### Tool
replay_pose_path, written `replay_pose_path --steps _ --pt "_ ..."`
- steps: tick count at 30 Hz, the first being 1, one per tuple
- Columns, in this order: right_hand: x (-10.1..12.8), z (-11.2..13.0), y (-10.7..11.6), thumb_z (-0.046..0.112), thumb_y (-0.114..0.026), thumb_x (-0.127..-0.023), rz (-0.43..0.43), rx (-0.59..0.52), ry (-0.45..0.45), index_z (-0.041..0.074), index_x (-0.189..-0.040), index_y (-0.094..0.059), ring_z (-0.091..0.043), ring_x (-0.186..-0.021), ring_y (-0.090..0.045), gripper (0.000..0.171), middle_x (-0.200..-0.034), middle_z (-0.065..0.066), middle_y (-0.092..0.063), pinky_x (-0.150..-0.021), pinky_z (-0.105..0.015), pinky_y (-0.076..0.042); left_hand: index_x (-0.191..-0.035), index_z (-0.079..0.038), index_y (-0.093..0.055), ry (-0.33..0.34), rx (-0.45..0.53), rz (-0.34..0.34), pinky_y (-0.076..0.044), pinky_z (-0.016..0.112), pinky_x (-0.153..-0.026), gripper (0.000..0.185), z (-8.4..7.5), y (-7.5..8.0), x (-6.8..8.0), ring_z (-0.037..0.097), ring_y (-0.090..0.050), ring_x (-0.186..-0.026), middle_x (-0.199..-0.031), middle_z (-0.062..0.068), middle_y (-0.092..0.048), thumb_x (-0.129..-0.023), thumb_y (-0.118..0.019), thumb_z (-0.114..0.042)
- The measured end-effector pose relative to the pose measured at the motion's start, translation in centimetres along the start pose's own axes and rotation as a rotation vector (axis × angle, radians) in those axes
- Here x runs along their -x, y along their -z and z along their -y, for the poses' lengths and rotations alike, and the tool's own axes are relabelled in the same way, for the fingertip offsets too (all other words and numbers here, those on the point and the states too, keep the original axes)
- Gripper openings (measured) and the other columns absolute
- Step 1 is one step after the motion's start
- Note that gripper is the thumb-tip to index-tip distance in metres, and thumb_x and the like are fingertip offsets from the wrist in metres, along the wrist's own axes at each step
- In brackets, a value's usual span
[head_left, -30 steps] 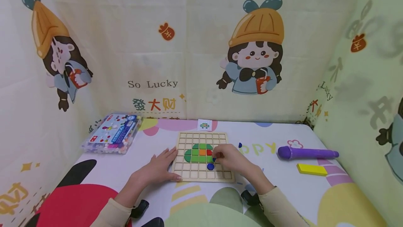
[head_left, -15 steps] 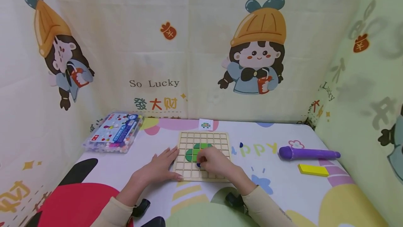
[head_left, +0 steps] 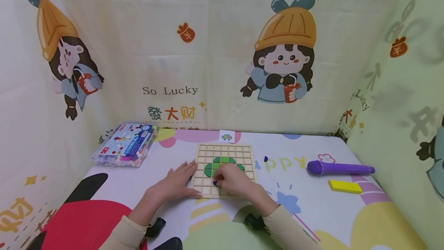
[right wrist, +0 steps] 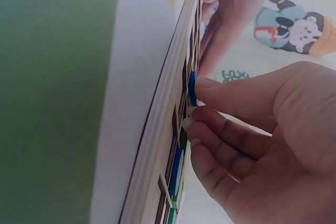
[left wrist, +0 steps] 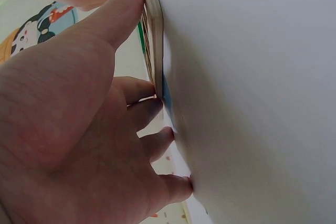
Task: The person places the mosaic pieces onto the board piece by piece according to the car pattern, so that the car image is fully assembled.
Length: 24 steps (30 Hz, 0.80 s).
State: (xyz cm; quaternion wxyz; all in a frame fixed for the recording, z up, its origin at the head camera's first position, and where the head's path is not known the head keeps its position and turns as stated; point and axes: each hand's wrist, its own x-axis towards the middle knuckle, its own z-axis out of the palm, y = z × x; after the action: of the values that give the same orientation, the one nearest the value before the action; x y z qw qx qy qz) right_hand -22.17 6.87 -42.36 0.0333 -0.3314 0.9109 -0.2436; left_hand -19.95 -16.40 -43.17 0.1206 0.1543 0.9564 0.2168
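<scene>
A square wooden grid board (head_left: pixel 204 192) lies on the table, with green tiles (head_left: pixel 208 170) set in several of its cells. My left hand (head_left: pixel 175 184) rests at the board's left edge, fingers spread and thumb at the near corner. Over the board's near half, my right hand (head_left: pixel 234 180) pinches a small blue tile (right wrist: pixel 192 87) close against the grid, thumb on it and fingers curled. Another blue tile (right wrist: pixel 177 174) sits in the grid beside those fingers in the right wrist view. The hand hides the middle of the pattern in the head view.
A small pattern card (head_left: pixel 227 136) lies behind the board. A dark blue tile (head_left: pixel 266 158) is on the table to its right. Farther right are a purple microphone-shaped object (head_left: pixel 340 168) and a yellow block (head_left: pixel 345 187). A clear plastic box (head_left: pixel 125 146) stands back left.
My right hand has moved left across the board with a blue tile, and now covers the centre of the pattern. The left hand has stayed at the board's edge.
</scene>
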Motion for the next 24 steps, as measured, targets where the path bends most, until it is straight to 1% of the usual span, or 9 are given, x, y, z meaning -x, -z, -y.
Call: replay_pose_path --steps 8,12,16,21,24 --pt "0.1 -0.2 -0.2 0.003 -0.068 -0.088 0.004 0.026 0.001 0.013 -0.093 -0.079 -0.004 -0.075 -0.051 0.016 -0.084 0.008 -0.066 -0.068 -0.017 -0.044 -0.157 -0.008 -0.029 -0.002 0.002 0.002 -0.012 0.078 -0.112 0.108 -0.1 0.1 0.1 0.039 -0.018 -0.153 -0.165 0.007 -0.026 -0.075 -0.077 -0.061" --pt "0.3 -0.4 0.2 0.003 -0.066 -0.089 0.005 -0.003 -0.007 0.012 -0.096 -0.079 -0.004 -0.079 -0.055 0.017 -0.09 0.006 -0.07 -0.074 -0.018 -0.049 -0.156 -0.008 -0.029 -0.006 0.002 0.0 -0.012 0.078 -0.112 0.108 -0.1 0.1 0.1 0.039 -0.018 -0.153 -0.165 0.008 -0.026 -0.075 -0.077 -0.061" --pt "0.5 -1.1 1.1 -0.001 -0.066 -0.086 -0.03 -0.035 -0.012 0.008 -0.097 -0.078 -0.007 -0.082 -0.059 0.019 -0.093 0.0 -0.074 -0.075 -0.023 -0.053 -0.157 -0.009 -0.029 -0.002 0.002 0.002 -0.011 0.077 -0.113 0.108 -0.1 0.0 0.0 0.039 -0.017 -0.154 -0.166 0.007 -0.026 -0.075 -0.077 -0.061" --pt "0.7 -2.6 2.5 -0.002 -0.066 -0.085 -0.088 -0.034 -0.071 0.007 -0.096 -0.078 -0.01 -0.079 -0.059 0.018 -0.093 -0.003 -0.073 -0.072 -0.027 -0.053 -0.157 -0.01 -0.029 0.008 -0.001 0.005 -0.011 0.076 -0.114 0.108 -0.1 0.0 0.0 0.038 -0.017 -0.154 -0.166 0.007 -0.025 -0.075 -0.078 -0.06" --pt "0.8 -3.7 3.2 -0.001 -0.067 -0.086 -0.123 -0.035 -0.143 0.007 -0.096 -0.078 -0.012 -0.076 -0.056 0.017 -0.09 -0.002 -0.072 -0.07 -0.028 -0.051 -0.157 -0.01 -0.029 0.011 -0.005 0.0 -0.011 0.076 -0.114 0.108 -0.1 -0.1 -0.1 0.038 -0.017 -0.154 -0.166 0.007 -0.025 -0.074 -0.078 -0.06"
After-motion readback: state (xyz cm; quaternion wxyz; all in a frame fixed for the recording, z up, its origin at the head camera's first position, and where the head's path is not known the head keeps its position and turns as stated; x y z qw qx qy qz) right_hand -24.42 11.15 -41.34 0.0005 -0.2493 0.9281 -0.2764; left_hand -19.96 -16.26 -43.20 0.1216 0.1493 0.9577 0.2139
